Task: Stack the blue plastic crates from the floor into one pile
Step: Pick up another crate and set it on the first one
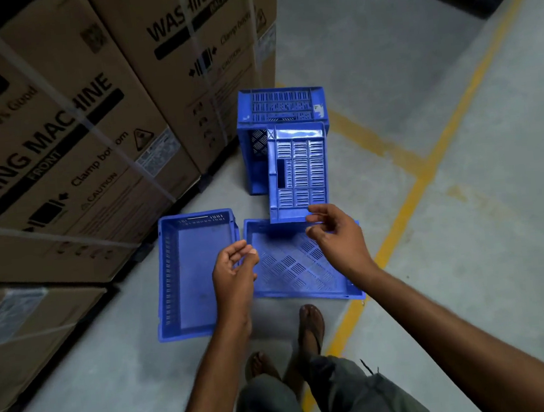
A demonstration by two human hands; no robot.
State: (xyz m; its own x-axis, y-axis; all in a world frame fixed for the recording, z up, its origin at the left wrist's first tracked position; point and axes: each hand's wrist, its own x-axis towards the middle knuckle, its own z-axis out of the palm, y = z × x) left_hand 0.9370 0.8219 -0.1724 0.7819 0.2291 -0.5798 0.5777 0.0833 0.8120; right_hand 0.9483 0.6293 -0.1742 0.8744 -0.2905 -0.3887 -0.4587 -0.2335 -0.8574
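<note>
Left grip (pixel 234 276) released, empty, above flat crate (pixel 187 273). Right grip (pixel 340 239) at tilted crate (pixel 300 170) edge; can't tell if grasping.

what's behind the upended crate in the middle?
A larger blue crate stands right behind the upended crate, with its slatted top and left side showing. Its lower right part is covered, so whether the two touch cannot be told.

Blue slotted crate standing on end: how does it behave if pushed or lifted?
Probably tippy: the blue slotted plastic crate stands on a narrow end, so a nudge may topple it. Likely light for its size, the walls being mostly slots. Seems stiff, given the ribbed moulded sides.
</note>
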